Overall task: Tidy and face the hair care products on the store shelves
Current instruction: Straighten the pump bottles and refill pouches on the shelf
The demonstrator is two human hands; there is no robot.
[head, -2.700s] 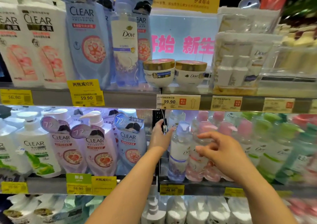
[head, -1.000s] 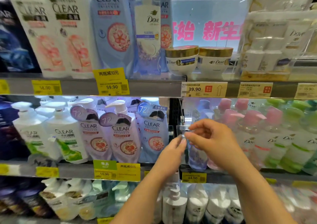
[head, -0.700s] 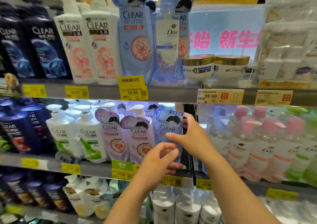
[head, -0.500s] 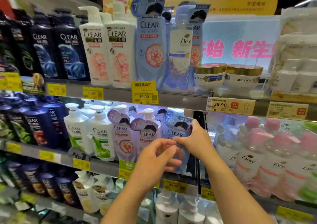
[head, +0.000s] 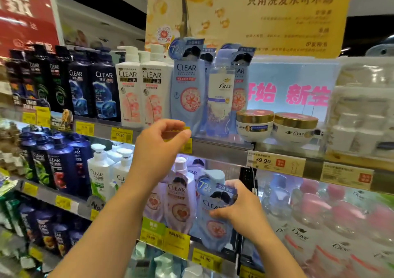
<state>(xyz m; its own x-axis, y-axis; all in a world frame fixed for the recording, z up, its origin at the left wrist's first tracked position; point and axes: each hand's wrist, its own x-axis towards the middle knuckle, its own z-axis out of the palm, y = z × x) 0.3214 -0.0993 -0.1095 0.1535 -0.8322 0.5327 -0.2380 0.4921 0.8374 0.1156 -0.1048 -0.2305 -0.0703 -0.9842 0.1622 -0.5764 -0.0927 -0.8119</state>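
The right hand [head: 238, 209] grips a light-blue CLEAR shampoo bottle [head: 213, 222] on the middle shelf, thumb across its front label and fingers curled around its right side. This bottle stands at the right end of the CLEAR row, just beside a lilac CLEAR pump bottle [head: 180, 194] on its left and clear Dove bottles [head: 298, 218] on its right. The left hand [head: 158, 147] is raised above that bottle, at the upper shelf edge, its thumb and fingertips pinching a yellow price tag [head: 187, 141]. Directly above the tag stands a tall light-blue CLEAR bottle [head: 188, 88], with two gold-lidded Dove jars [head: 275, 126] further right.
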